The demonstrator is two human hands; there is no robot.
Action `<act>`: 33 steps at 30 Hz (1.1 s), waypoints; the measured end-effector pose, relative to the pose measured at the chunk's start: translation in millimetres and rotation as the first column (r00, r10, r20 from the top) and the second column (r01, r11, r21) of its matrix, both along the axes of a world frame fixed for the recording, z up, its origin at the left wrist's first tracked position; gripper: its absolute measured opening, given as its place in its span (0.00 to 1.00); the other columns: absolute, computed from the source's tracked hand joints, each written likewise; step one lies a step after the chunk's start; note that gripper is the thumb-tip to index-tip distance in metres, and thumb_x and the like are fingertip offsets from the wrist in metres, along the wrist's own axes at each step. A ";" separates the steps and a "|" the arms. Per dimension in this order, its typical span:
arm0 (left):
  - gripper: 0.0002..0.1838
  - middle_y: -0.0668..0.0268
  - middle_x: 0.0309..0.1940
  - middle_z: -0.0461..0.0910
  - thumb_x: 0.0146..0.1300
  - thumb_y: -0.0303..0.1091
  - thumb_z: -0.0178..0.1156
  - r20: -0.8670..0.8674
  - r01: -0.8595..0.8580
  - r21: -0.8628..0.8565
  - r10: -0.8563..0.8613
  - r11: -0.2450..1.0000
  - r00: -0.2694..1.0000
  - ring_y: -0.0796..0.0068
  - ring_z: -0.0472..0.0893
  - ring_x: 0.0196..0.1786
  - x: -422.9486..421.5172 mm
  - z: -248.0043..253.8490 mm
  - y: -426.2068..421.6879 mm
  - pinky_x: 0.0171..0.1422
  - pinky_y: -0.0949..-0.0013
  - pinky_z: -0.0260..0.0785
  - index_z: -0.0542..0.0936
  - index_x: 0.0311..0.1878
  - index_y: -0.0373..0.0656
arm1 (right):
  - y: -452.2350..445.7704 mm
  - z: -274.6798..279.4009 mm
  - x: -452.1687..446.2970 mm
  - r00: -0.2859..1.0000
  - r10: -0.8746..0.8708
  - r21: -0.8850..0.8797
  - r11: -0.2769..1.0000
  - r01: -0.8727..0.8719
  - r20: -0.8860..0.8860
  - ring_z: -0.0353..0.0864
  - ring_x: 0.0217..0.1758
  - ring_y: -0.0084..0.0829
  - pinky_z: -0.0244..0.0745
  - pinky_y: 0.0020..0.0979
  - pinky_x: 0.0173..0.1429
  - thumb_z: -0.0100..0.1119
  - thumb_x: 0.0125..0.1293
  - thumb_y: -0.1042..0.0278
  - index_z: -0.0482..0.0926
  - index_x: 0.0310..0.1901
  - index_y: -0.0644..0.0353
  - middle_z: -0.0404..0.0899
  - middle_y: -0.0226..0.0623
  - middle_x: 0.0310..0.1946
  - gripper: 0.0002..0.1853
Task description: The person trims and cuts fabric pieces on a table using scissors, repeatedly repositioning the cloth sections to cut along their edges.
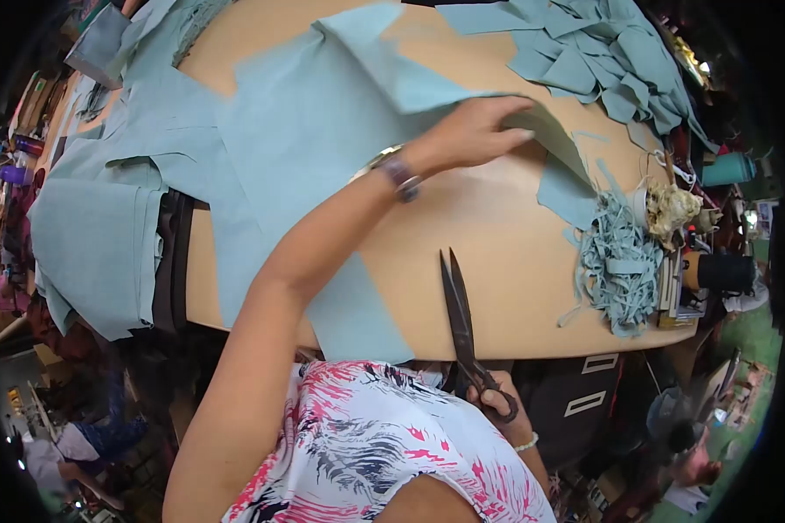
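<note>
My left hand is stretched over the table, thumb and fingers apart. Its fingertips are against the edge of a large light blue-green cloth, which rises in a loose fold behind the hand. In my right hand, low at the table's front edge, is a pair of large dark scissors. The blades point away from me over the table, with a narrow gap at the tips. A small piece of the same cloth lies right of my left hand, partly under the raised edge.
Stacked cloth hangs over the table's left side. Many cut pieces are heaped at the back right. Thin cloth scraps pile up near the right edge, beside a dark cylinder and a teal bottle. Other people are at the far lower left.
</note>
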State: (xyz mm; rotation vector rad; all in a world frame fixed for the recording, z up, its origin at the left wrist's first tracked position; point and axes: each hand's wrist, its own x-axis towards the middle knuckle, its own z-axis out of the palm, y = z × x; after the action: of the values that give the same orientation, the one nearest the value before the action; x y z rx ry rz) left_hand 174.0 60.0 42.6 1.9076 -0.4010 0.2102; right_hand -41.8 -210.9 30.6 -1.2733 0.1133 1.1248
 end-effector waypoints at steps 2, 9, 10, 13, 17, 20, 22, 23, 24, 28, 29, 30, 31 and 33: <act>0.12 0.58 0.39 0.78 0.55 0.32 0.57 0.285 -0.280 0.226 0.211 0.933 0.935 0.59 0.77 0.42 -28.7 -4.0 31.0 0.46 0.65 0.70 0.78 0.42 0.40 | -1.4 4.4 8.8 0.998 0.030 0.080 0.996 -0.026 -0.052 0.67 0.16 0.23 0.61 0.22 0.21 0.63 0.48 0.49 0.72 0.25 0.65 0.68 0.32 0.16 0.23; 0.16 0.56 0.46 0.75 0.53 0.34 0.55 0.439 -0.746 0.489 0.612 0.452 0.658 0.57 0.73 0.49 -97.5 -38.2 139.9 0.52 0.59 0.66 0.75 0.45 0.39 | 48.1 22.9 68.4 0.996 0.060 0.305 0.952 -0.037 -0.067 0.67 0.15 0.22 0.61 0.22 0.19 0.49 0.64 0.55 0.71 0.25 0.65 0.67 0.31 0.16 0.19; 0.19 0.56 0.50 0.71 0.56 0.36 0.53 0.445 -0.750 0.548 0.630 0.371 0.637 0.56 0.70 0.53 -105.6 -46.1 144.6 0.55 0.57 0.63 0.72 0.50 0.39 | 59.5 22.2 74.4 0.992 0.100 0.323 0.944 -0.069 -0.081 0.66 0.14 0.22 0.61 0.22 0.19 0.47 0.65 0.55 0.71 0.25 0.64 0.66 0.31 0.16 0.20; 0.28 0.53 0.62 0.61 0.62 0.43 0.48 0.391 -0.692 0.681 0.680 0.240 0.621 0.55 0.61 0.64 -124.8 -67.3 153.5 0.64 0.51 0.53 0.61 0.62 0.37 | 97.9 15.7 87.1 0.967 0.240 0.299 0.932 -0.205 -0.086 0.66 0.14 0.21 0.60 0.21 0.19 0.48 0.66 0.53 0.70 0.24 0.63 0.66 0.31 0.15 0.21; 0.31 0.52 0.66 0.56 0.65 0.46 0.43 0.275 -0.611 0.742 0.706 0.276 0.653 0.55 0.56 0.68 -145.3 -75.2 155.8 0.67 0.48 0.47 0.56 0.65 0.35 | 154.4 7.5 101.4 0.954 0.267 0.241 0.943 -0.229 -0.137 0.65 0.14 0.19 0.60 0.20 0.19 0.53 0.62 0.48 0.70 0.23 0.59 0.66 0.28 0.13 0.21; 0.30 0.52 0.65 0.56 0.65 0.46 0.43 0.262 -0.606 0.751 0.725 0.262 0.637 0.55 0.56 0.68 -160.0 -72.5 149.6 0.67 0.48 0.48 0.57 0.64 0.35 | 172.9 0.5 125.1 0.983 0.182 0.131 0.975 -0.180 0.000 0.61 0.14 0.16 0.56 0.18 0.17 0.50 0.64 0.47 0.70 0.22 0.57 0.64 0.25 0.14 0.22; 0.30 0.53 0.65 0.57 0.65 0.46 0.43 0.276 -0.610 0.754 0.726 0.242 0.630 0.55 0.57 0.67 -166.2 -70.1 147.6 0.67 0.47 0.47 0.57 0.64 0.35 | 176.8 -1.4 153.0 0.992 0.048 0.157 0.985 -0.066 0.114 0.62 0.14 0.15 0.56 0.17 0.17 0.54 0.62 0.48 0.69 0.22 0.55 0.64 0.24 0.13 0.20; 0.30 0.53 0.65 0.57 0.65 0.46 0.43 0.297 -0.614 0.756 0.717 0.227 0.631 0.55 0.57 0.67 -165.8 -70.6 147.8 0.67 0.47 0.47 0.58 0.64 0.35 | 172.4 -6.0 174.6 0.989 -0.003 0.202 0.979 -0.027 0.148 0.63 0.15 0.14 0.56 0.15 0.17 0.57 0.60 0.49 0.69 0.22 0.54 0.64 0.23 0.12 0.19; 0.30 0.53 0.65 0.57 0.65 0.46 0.43 0.318 -0.618 0.757 0.706 0.212 0.632 0.55 0.57 0.67 -164.9 -71.6 147.6 0.67 0.47 0.47 0.58 0.64 0.35 | 164.5 -16.6 204.0 0.996 -0.034 0.342 0.940 0.002 0.088 0.62 0.15 0.14 0.57 0.14 0.17 0.56 0.61 0.50 0.69 0.23 0.55 0.63 0.22 0.13 0.19; 0.31 0.52 0.65 0.58 0.64 0.49 0.44 0.301 -0.609 0.763 0.712 0.219 0.634 0.56 0.57 0.67 -139.6 -69.6 149.4 0.66 0.45 0.47 0.60 0.63 0.36 | 134.8 -9.8 254.3 0.879 0.137 0.669 0.705 0.237 -0.456 0.62 0.17 0.13 0.60 0.10 0.17 0.55 0.62 0.48 0.67 0.28 0.62 0.62 0.25 0.18 0.22; 0.31 0.52 0.64 0.59 0.63 0.49 0.44 0.340 -0.632 0.749 0.704 0.198 0.624 0.56 0.58 0.66 -132.9 -73.7 151.3 0.65 0.44 0.48 0.61 0.62 0.36 | 132.2 -1.0 258.4 0.884 0.137 0.684 0.689 0.239 -0.447 0.62 0.17 0.13 0.59 0.10 0.17 0.55 0.62 0.48 0.67 0.28 0.62 0.62 0.25 0.17 0.22; 0.31 0.52 0.63 0.59 0.63 0.50 0.44 0.374 -0.654 0.734 0.696 0.183 0.613 0.56 0.59 0.66 -123.5 -78.7 153.8 0.64 0.44 0.49 0.62 0.62 0.36 | 126.6 7.2 259.3 0.888 0.134 0.695 0.677 0.243 -0.441 0.62 0.17 0.13 0.58 0.10 0.16 0.55 0.62 0.49 0.67 0.28 0.62 0.62 0.25 0.17 0.21; 0.29 0.52 0.60 0.64 0.62 0.50 0.45 0.327 -0.608 0.767 0.692 0.204 0.644 0.56 0.63 0.62 -119.4 -68.2 151.1 0.60 0.45 0.54 0.66 0.58 0.35 | 118.0 11.0 256.4 0.882 0.124 0.694 0.670 0.264 -0.455 0.62 0.17 0.13 0.58 0.10 0.15 0.54 0.62 0.49 0.67 0.28 0.62 0.62 0.25 0.17 0.21; 0.26 0.51 0.53 0.72 0.62 0.49 0.46 0.208 -0.489 0.839 0.690 0.239 0.693 0.55 0.70 0.56 -120.9 -40.6 147.9 0.54 0.48 0.62 0.72 0.51 0.34 | 102.8 14.0 248.8 0.943 0.015 0.571 0.799 0.189 -0.334 0.60 0.13 0.12 0.54 0.10 0.13 0.53 0.63 0.49 0.67 0.26 0.61 0.61 0.23 0.15 0.21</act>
State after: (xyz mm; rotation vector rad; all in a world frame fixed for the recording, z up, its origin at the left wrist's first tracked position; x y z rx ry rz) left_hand 53.1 207.9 2.0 3.0187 0.5781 0.3517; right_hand 207.0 -108.1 44.7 -0.5033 0.0522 1.1570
